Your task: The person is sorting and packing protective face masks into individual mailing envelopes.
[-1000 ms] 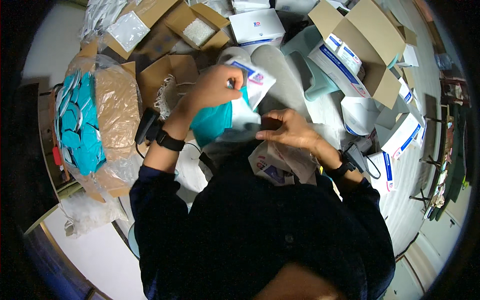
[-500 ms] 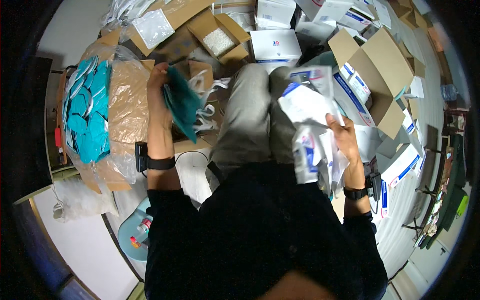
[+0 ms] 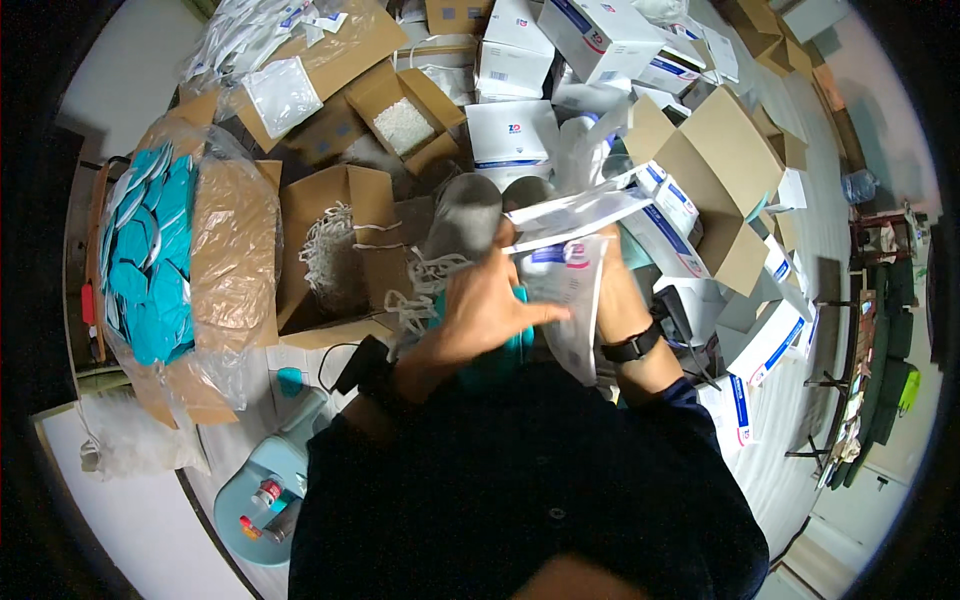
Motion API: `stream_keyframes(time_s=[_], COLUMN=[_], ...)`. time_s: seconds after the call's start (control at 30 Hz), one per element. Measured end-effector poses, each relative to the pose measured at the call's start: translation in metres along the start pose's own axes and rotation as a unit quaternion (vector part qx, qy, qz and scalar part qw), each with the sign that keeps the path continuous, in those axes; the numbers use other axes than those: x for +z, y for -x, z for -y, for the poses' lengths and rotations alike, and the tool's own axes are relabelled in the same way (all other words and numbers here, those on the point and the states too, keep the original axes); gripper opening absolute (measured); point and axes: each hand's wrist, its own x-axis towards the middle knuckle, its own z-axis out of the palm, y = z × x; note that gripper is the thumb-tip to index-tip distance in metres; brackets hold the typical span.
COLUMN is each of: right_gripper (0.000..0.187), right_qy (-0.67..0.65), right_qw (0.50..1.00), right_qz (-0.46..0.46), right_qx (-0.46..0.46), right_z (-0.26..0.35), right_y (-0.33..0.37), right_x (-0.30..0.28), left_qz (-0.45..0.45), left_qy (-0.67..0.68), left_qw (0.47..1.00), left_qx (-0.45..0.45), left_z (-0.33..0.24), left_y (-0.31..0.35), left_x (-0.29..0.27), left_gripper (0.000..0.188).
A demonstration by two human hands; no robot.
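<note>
Both my hands meet over my lap around clear plastic bags [image 3: 575, 285] printed in blue and red. My left hand [image 3: 485, 305] grips a bag's edge with its fingers, its thumb stretched across the bag. My right hand [image 3: 612, 262], partly hidden behind the plastic, holds the bags from the right. One white-edged bag [image 3: 575, 218] lies across the top, slanting up to the right. Teal folded face masks [image 3: 518, 345] rest on my lap beneath my left hand, mostly covered. White straps [image 3: 405, 308] hang out beside my left wrist.
To the left, a plastic-lined carton [image 3: 240, 250] adjoins heaped teal masks [image 3: 150, 255]. An open carton [image 3: 365, 190] contains white straps; a smaller carton [image 3: 440, 100] holds white bits. White printed boxes [image 3: 515, 135] stand ahead. At right is a large open carton [image 3: 735, 135]; a blue-grey stool [image 3: 235, 500] is lower left.
My left hand has moved right from beside the cartons, bringing the teal masks to my lap. My right hand has swung inward with the bags, and both hands now meet at them.
</note>
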Motion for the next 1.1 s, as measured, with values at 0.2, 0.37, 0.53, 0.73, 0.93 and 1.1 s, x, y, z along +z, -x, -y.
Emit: stream_keyframes(time_s=[0.2,0.37,0.53,0.73,0.93,1.1], right_gripper=[0.048,0.050,0.046,0.053,0.060,0.064], right_qy=[-0.055,0.026,0.148,0.261,0.355,0.150], right_qw=[0.998,0.992,0.971,0.954,0.928,0.988], right_qz=[-0.042,-0.085,-0.093,-0.032,-0.005,0.017], right_qx=[-0.011,-0.095,-0.161,-0.142,-0.116,-0.026], right_z=[-0.032,-0.031,-0.015,-0.039,-0.022,0.020], right_y=[-0.013,-0.004,0.003,0.024,0.024,0.008], right_x=[0.014,0.030,0.036,0.052,0.036,0.024], left_qz=[0.009,-0.017,-0.005,-0.092,-0.150,-0.209], left_qy=[0.051,0.090,0.032,0.244,0.483,0.327], left_qw=[0.997,0.994,0.989,0.965,0.850,0.919], left_qx=[0.059,-0.058,-0.147,-0.034,-0.147,-0.076], left_z=[-0.007,-0.008,-0.008,0.052,0.072,0.050], left_y=[0.000,0.012,-0.005,-0.039,-0.037,-0.034], left_x=[-0.010,-0.041,-0.069,-0.044,-0.034,-0.040], left_gripper=[0.131,0.108,0.122,0.048,0.035,0.032])
